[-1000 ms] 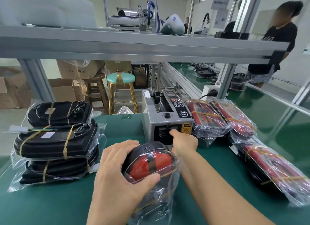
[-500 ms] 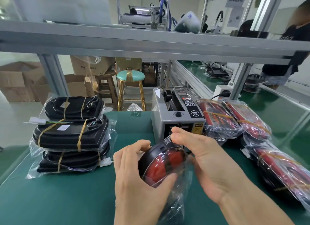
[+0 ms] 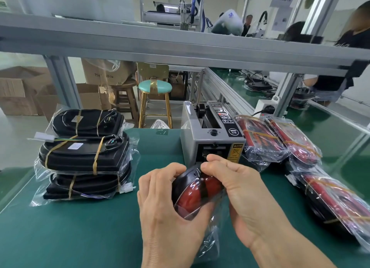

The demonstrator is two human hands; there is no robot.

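The red lamp (image 3: 197, 189) in its clear bag (image 3: 210, 245) was held just in front of the tape machine (image 3: 208, 141), low over the green table (image 3: 80, 227). The left hand (image 3: 166, 207) gripped it from the side. The right hand (image 3: 240, 189) had come back from the machine's slot and now pinched the bag's top, so it was likely being taped shut

Left hand (image 3: 168, 211) and right hand (image 3: 246, 199) clasp bagged red lamp (image 3: 197, 194) before tape dispenser (image 3: 212, 141) on green mat (image 3: 80, 227).
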